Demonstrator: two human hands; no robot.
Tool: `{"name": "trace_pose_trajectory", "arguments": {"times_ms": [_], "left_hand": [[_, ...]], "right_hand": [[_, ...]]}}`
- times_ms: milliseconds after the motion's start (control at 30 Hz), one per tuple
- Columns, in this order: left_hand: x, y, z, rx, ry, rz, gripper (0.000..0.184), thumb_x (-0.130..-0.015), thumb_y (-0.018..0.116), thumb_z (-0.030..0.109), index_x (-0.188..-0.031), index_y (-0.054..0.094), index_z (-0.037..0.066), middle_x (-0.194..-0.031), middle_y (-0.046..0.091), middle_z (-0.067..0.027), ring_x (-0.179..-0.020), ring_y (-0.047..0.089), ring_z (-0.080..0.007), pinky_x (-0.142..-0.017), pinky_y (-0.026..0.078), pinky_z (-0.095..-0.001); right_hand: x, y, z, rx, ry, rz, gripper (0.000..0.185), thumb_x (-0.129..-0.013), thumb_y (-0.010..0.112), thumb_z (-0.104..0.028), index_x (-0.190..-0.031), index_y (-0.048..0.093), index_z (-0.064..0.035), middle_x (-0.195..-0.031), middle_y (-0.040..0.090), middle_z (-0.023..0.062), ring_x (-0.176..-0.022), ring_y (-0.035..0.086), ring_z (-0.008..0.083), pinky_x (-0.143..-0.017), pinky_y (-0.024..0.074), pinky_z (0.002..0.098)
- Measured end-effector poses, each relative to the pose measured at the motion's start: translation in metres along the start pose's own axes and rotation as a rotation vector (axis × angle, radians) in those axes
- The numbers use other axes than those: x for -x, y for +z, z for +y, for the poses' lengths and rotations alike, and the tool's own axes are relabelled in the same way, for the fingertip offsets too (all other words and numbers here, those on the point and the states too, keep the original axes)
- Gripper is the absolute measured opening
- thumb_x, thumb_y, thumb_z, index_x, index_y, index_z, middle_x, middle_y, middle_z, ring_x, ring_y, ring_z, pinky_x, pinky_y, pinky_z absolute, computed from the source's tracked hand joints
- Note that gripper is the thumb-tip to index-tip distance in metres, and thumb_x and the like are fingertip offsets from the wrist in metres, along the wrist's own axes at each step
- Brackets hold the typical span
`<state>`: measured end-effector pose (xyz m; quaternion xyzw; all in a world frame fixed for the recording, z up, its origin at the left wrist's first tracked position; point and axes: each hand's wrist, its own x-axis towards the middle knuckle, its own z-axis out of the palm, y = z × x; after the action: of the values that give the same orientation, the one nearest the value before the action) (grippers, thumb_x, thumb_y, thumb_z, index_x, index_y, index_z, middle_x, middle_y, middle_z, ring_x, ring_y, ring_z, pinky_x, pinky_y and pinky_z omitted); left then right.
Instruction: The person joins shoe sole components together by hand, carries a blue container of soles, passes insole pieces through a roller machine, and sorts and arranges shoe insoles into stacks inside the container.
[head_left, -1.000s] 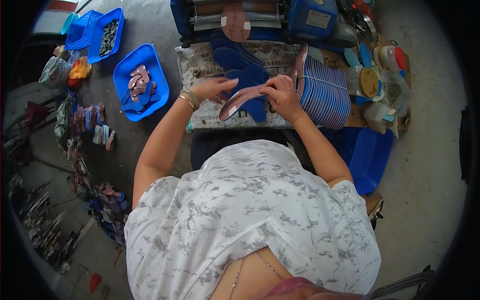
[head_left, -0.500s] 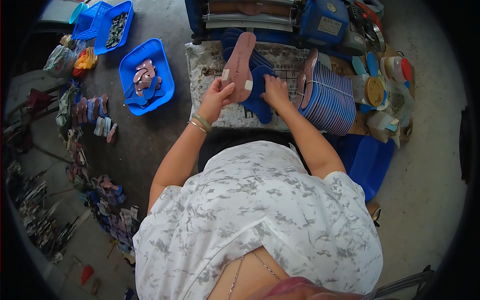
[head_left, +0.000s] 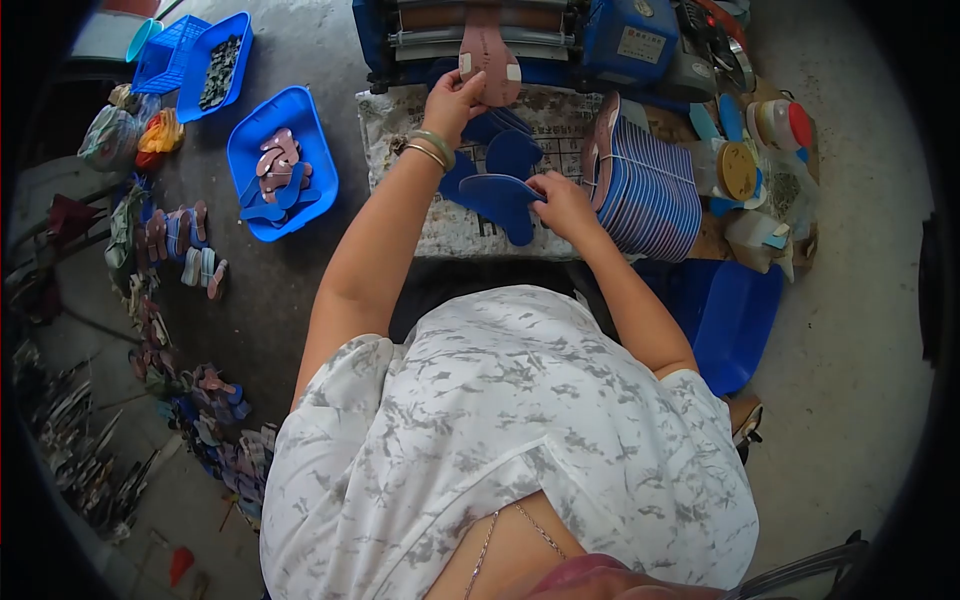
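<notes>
My left hand (head_left: 456,106) pinches the heel end of a brownish-pink insole (head_left: 492,78) with two pale patches. The insole's far end reaches the rollers of a blue roller machine (head_left: 420,72). A blue insole (head_left: 492,194) is gripped at its edge by my right hand (head_left: 563,206), tilted up over other blue insoles (head_left: 514,156) spread on the worktop. Just right of that hand stands a tied bundle of insoles (head_left: 655,185), blue and pale edges showing.
Newspaper (head_left: 385,125) covers the worktop. To the left, a blue tray (head_left: 333,185) holds pink and blue insole pieces. Jars (head_left: 738,178) and plastic bags crowd the right side, above a blue bin (head_left: 735,325). Strung footwear (head_left: 178,235) stands at far left.
My left hand has moved forward, carrying the pink insole from above the blue ones to the rollers. My right hand has drawn back slightly, lifting a blue insole by its edge.
</notes>
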<state>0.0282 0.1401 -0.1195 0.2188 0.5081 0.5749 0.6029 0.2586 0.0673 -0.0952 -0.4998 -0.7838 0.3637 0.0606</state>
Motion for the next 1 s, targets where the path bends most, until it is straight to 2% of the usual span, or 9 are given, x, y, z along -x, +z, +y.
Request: {"name": "trace_pose_trajectory", "arguments": {"times_ms": [67,100,167,267,367,467,567,700,1000], "left_hand": [[0.005,-0.009,0.011,-0.397,-0.091,0.100,0.055,-0.094,0.061,0.038,-0.132,0.044,0.003,-0.120,0.059,-0.0117,-0.101,0.063,-0.0197,-0.083,0.054,-0.0329],[0.008,-0.011,0.017,-0.596,-0.135,0.151,0.059,-0.094,0.059,0.042,-0.134,0.043,0.002,-0.121,0.059,-0.0129,-0.102,0.063,-0.0208,-0.084,0.054,-0.0334],[0.045,-0.013,0.027,-0.548,-0.300,0.015,0.061,-0.095,0.055,0.046,-0.135,0.043,0.002,-0.121,0.060,-0.0138,-0.101,0.063,-0.0225,-0.084,0.054,-0.0334],[0.104,-0.030,0.023,-0.083,-0.756,-0.436,0.053,-0.096,0.056,0.043,-0.131,0.048,0.003,-0.115,0.064,-0.0120,-0.098,0.066,-0.0226,-0.083,0.055,-0.0322],[0.143,-0.047,-0.010,0.178,-0.529,-0.294,0.039,-0.096,0.058,0.033,-0.125,0.053,0.006,-0.110,0.065,-0.0081,-0.094,0.067,-0.0185,-0.081,0.056,-0.0309],[0.147,-0.058,-0.009,0.138,-0.399,-0.141,0.033,-0.095,0.061,0.028,-0.121,0.055,0.008,-0.107,0.065,-0.0034,-0.094,0.065,-0.0142,-0.079,0.054,-0.0274],[0.138,-0.059,-0.012,0.066,-0.287,-0.058,0.030,-0.095,0.062,0.025,-0.118,0.056,0.009,-0.105,0.064,-0.0009,-0.093,0.064,-0.0115,-0.077,0.053,-0.0258],[0.095,-0.040,-0.005,-0.063,-0.146,-0.050,0.030,-0.095,0.061,0.026,-0.119,0.056,0.008,-0.106,0.064,-0.0007,-0.094,0.063,-0.0106,-0.076,0.053,-0.0262],[0.017,-0.025,0.011,-0.136,-0.080,-0.041,0.038,-0.095,0.061,0.029,-0.127,0.053,0.009,-0.113,0.063,-0.0019,-0.099,0.062,-0.0131,-0.081,0.052,-0.0294]], "right_hand": [[0.003,-0.008,-0.004,0.005,-0.015,-0.022,0.028,-0.074,0.072,-0.009,-0.101,0.067,-0.0060,-0.094,0.061,0.0095,-0.090,0.062,0.0300,-0.085,0.0473,0.0417],[0.002,-0.014,-0.009,0.071,-0.177,0.081,0.027,-0.074,0.072,-0.009,-0.100,0.068,-0.0071,-0.094,0.061,0.0087,-0.091,0.061,0.0286,-0.088,0.0456,0.0420],[-0.002,-0.020,-0.017,0.197,-0.499,0.287,0.025,-0.073,0.072,-0.008,-0.098,0.069,-0.0093,-0.093,0.061,0.0073,-0.091,0.061,0.0260,-0.093,0.0422,0.0425],[-0.022,-0.021,-0.019,0.226,-0.620,0.347,0.031,-0.074,0.072,-0.007,-0.104,0.067,-0.0111,-0.087,0.059,0.0064,-0.090,0.060,0.0236,-0.098,0.0372,0.0435],[-0.031,-0.021,-0.022,0.250,-0.630,0.437,0.037,-0.075,0.072,-0.008,-0.111,0.064,-0.0117,-0.088,0.059,0.0072,-0.092,0.060,0.0243,-0.099,0.0366,0.0442],[-0.041,-0.016,-0.022,0.263,-0.530,0.558,0.044,-0.075,0.073,-0.010,-0.118,0.061,-0.0111,-0.094,0.061,0.0098,-0.096,0.061,0.0281,-0.097,0.0403,0.0445],[-0.055,0.007,0.001,0.047,0.125,0.211,0.053,-0.076,0.076,-0.015,-0.125,0.055,-0.0105,-0.109,0.059,0.0139,-0.103,0.060,0.0352,-0.090,0.0468,0.0458],[-0.091,0.017,0.022,0.006,0.322,-0.052,0.055,-0.076,0.077,-0.017,-0.125,0.053,-0.0087,-0.123,0.053,0.0159,-0.109,0.058,0.0386,-0.083,0.0508,0.0466],[-0.102,0.032,0.052,0.074,0.116,0.199,0.040,-0.074,0.078,-0.015,-0.108,0.059,-0.0043,-0.102,0.064,0.0141,-0.089,0.064,0.0321,-0.075,0.0516,0.0444]]}}
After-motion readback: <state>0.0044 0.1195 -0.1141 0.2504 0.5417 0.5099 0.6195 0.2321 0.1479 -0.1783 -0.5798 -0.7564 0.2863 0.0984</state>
